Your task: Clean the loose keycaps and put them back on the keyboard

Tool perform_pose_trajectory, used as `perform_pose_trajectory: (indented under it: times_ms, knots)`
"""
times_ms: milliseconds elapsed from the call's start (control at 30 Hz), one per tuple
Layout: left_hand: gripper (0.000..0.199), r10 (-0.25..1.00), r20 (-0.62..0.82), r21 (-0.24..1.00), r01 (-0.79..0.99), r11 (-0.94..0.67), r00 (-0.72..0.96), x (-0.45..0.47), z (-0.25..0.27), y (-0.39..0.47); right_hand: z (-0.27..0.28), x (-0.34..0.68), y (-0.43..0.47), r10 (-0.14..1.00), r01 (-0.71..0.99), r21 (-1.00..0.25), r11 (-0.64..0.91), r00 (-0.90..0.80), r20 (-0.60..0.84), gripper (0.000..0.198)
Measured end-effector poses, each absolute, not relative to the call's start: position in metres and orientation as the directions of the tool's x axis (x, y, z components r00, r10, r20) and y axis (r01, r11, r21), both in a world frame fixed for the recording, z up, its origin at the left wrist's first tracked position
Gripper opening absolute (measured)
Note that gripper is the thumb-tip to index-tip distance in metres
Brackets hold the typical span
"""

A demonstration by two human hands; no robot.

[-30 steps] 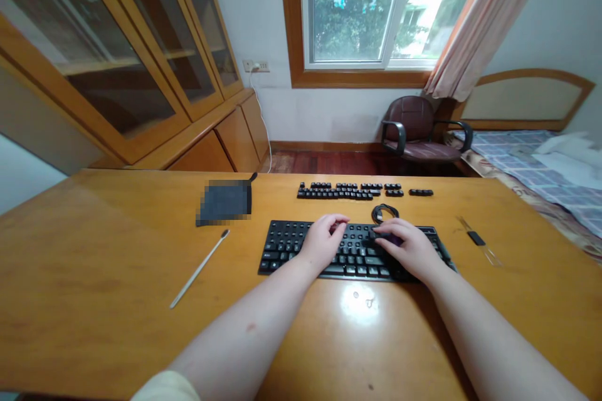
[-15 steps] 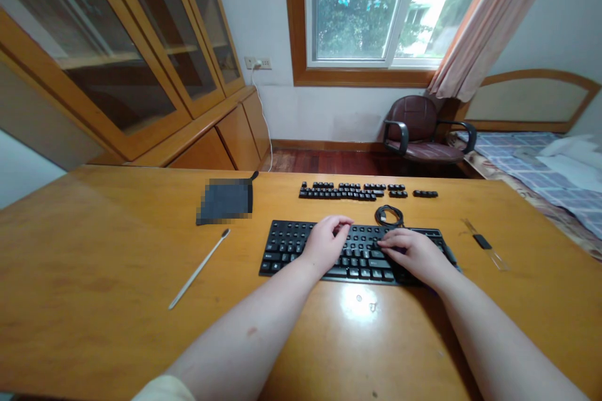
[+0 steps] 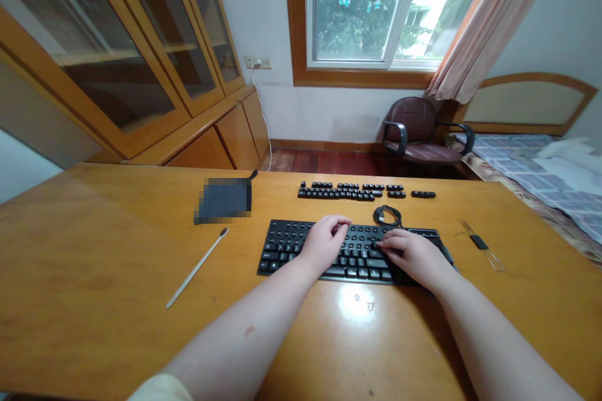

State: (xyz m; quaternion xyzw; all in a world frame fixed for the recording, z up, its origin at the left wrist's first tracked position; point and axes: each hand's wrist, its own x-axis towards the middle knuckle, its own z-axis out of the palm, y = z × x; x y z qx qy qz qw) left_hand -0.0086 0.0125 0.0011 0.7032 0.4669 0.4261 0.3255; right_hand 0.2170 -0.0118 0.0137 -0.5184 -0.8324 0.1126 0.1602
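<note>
A black keyboard (image 3: 282,257) lies in front of me; its lower rows have keycaps, while bare switch posts show in its upper rows. My right hand (image 3: 408,254) is over the right part of the keyboard, thumb and fingers closed at a dark keycap (image 3: 375,245) there. My left hand (image 3: 324,239) rests on the middle of the keyboard, fingers loosely bent, thumb apart from them, holding nothing that shows. Loose black keycaps (image 3: 338,193) stand in rows behind the keyboard.
A coiled black cable (image 3: 387,215) lies behind the keyboard. On the right is a wire keycap puller (image 3: 478,242); on the left, a thin white brush (image 3: 197,268) and a dark pouch (image 3: 223,200), partly blurred. Beyond the desk (image 3: 113,250) stands a chair (image 3: 414,128).
The whole view has shifted very slightly. Both hands keep their places on the keyboard, and the right fingers stay at the same keycap.
</note>
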Motion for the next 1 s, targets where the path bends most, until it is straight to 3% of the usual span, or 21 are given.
perform_pose_trajectory:
  times_ms: [167,467,600,767,933,1000]
  knots:
    - [0.019,0.937,0.285,0.854,0.391,-0.344,0.203,-0.009,0.002,0.012,0.020,0.207,-0.020,0.937,0.904,-0.246,0.350,-0.338,0.089,0.026]
    - [0.018,0.935,0.294,0.849,0.396,-0.351,0.199,-0.010,0.002,0.013,0.020,0.190,-0.021,0.969,0.936,-0.249,0.248,-0.245,0.044,0.025]
    - [0.019,0.933,0.298,0.845,0.399,-0.356,0.202,-0.010,0.001,0.013,0.016,0.195,-0.021,0.961,0.906,-0.329,0.267,-0.225,0.160,0.023]
    - [0.019,0.933,0.298,0.848,0.392,-0.356,0.202,-0.009,0.000,0.012,0.028,0.197,-0.008,0.903,0.882,-0.417,0.219,-0.021,0.430,0.022]
    - [0.018,0.930,0.305,0.849,0.383,-0.363,0.206,-0.009,0.000,0.013,0.032,0.193,0.047,0.973,0.958,-0.286,0.006,0.060,0.223,0.031]
    - [0.018,0.932,0.300,0.852,0.382,-0.358,0.204,-0.009,0.000,0.013,0.023,0.193,0.068,0.973,0.972,-0.231,-0.043,0.093,0.211,0.032]
